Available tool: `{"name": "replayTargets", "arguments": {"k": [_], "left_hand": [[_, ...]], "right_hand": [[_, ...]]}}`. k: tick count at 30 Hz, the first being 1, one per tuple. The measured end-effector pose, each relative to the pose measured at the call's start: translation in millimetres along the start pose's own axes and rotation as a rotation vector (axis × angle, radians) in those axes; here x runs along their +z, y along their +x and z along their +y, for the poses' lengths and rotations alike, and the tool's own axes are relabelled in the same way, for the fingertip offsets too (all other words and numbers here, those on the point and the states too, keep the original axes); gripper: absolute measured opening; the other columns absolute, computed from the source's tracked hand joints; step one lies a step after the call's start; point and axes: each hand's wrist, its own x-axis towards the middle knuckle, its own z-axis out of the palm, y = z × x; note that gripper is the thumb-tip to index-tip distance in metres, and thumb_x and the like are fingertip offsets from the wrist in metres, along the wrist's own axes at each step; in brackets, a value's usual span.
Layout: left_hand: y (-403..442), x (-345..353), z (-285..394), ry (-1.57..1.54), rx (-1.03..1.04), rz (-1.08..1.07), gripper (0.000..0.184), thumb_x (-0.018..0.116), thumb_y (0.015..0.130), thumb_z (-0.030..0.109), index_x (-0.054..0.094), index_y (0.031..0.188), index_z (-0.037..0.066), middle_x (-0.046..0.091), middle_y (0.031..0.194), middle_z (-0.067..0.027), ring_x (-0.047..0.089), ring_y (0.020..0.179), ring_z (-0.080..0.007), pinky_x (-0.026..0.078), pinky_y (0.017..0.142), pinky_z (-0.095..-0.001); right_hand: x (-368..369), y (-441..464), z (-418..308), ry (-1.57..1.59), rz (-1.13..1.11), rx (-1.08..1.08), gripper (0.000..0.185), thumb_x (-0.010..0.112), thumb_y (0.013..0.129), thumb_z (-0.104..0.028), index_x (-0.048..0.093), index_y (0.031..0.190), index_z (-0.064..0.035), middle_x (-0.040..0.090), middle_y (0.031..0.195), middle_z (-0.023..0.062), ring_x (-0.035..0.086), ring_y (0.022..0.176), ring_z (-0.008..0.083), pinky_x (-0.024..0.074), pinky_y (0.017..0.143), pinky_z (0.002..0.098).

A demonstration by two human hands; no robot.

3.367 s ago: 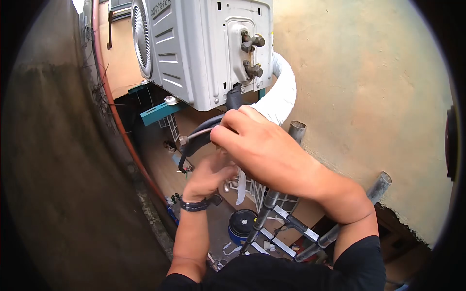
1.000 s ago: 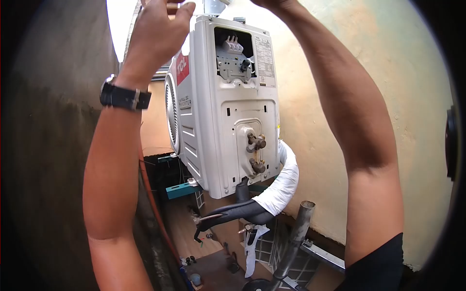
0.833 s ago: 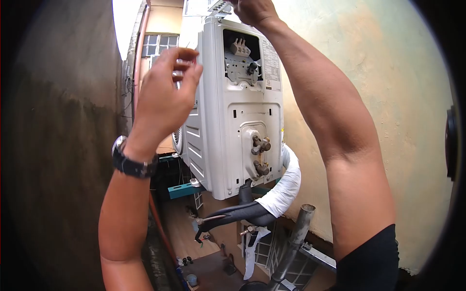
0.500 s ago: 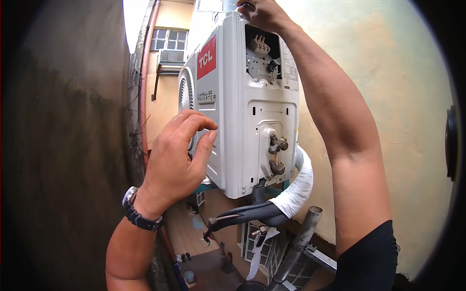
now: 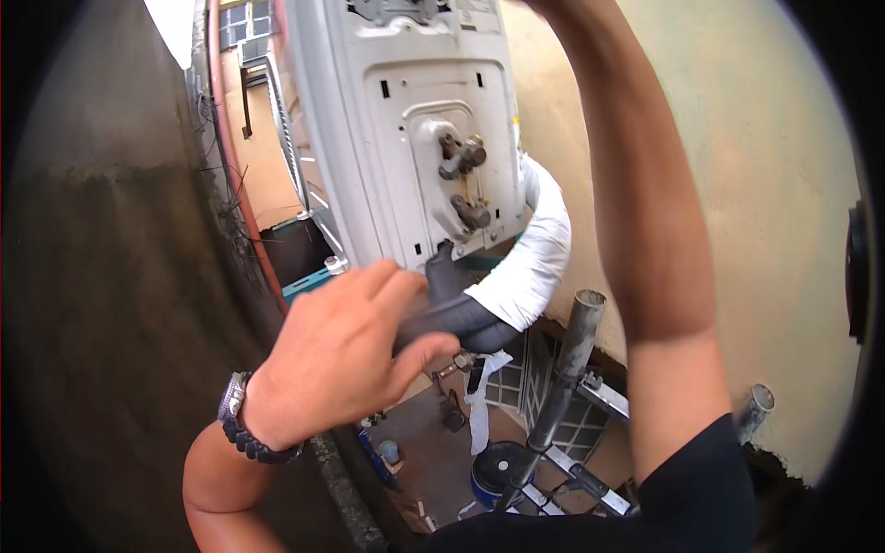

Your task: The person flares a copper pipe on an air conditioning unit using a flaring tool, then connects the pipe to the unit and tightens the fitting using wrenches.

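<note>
My left hand (image 5: pixel 346 341), with a watch and a braided band at the wrist, is in front of the black insulated pipe (image 5: pixel 461 315). Its thumb stands apart from the fingers, and the fingertips are blurred against the pipe. I cannot tell whether they touch it. My right forearm (image 5: pixel 650 212) reaches up past the top edge, leaving the right hand out of the picture. Between the arms is the outdoor air conditioner unit (image 5: pixel 378 157), with two brass service valves (image 5: pixel 461 157) on its side. White tape wraps a curved pipe bundle (image 5: pixel 539 253) beside it.
A metal pole (image 5: pixel 576 336) with ladder-like rungs rises at lower right. A teal bracket (image 5: pixel 309 284) shows under the unit. Below lie a dark blue bucket (image 5: pixel 500 465) and a window grille (image 5: pixel 576 424). Walls stand close on both sides.
The view has tilted down, so the unit sits higher and its top is cut off. My left hand has moved down to the black pipe. My right hand has left the picture.
</note>
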Motion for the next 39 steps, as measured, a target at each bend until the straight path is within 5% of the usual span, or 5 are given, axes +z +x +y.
{"name": "replayTargets", "arguments": {"k": [4,8,25,33,39], "left_hand": [[3,43,-3,-0.008,0.001,-0.103,0.046,0.078,0.088,0.03,0.06,0.12,0.003,0.067,0.102,-0.0156,0.066,0.094,-0.0357,0.053,0.081,-0.0425],[30,38,4,-0.023,0.059,-0.005,0.037,0.073,0.091,0.023,0.061,0.119,0.002,0.068,0.104,-0.0178,0.066,0.095,-0.038,0.053,0.081,-0.0441],[137,-62,0,0.235,0.378,0.13,0.037,0.066,0.094,0.017,0.057,0.126,0.002,0.068,0.105,-0.024,0.065,0.099,-0.0437,0.051,0.086,-0.0456],[138,-58,17,0.041,0.247,-0.08,0.038,0.063,0.095,0.015,0.058,0.127,-0.003,0.069,0.107,-0.0238,0.067,0.097,-0.0363,0.053,0.088,-0.0399],[154,-76,31,-0.28,-0.117,-0.38,0.047,0.06,0.099,0.019,0.055,0.14,-0.003,0.067,0.122,-0.0127,0.063,0.107,-0.0184,0.052,0.094,-0.0329]], "right_hand": [[27,-214,12,0.11,0.528,0.259,0.014,0.066,0.092,-0.01,0.062,0.103,-0.0014,0.057,0.09,0.0046,0.053,0.077,0.0128,0.0437,0.067,0.03],[61,-359,4,0.954,0.283,1.121,0.061,0.069,0.099,-0.04,0.043,0.135,0.0027,0.056,0.113,0.0116,0.054,0.1,0.0152,0.0465,0.084,0.0296],[49,-205,35,1.69,0.179,0.512,0.061,0.067,0.1,-0.015,0.035,0.152,-0.0093,0.058,0.134,0.0135,0.062,0.117,0.0256,0.0542,0.101,0.043],[54,-206,137,-0.031,0.383,0.489,0.023,0.069,0.092,-0.013,0.07,0.107,0.0035,0.074,0.091,0.0139,0.072,0.087,0.0232,0.0562,0.085,0.0406],[99,-167,186,0.241,0.594,0.424,0.033,0.07,0.092,-0.02,0.066,0.116,0.0027,0.073,0.106,0.0134,0.071,0.096,0.0248,0.0559,0.085,0.0399]]}}
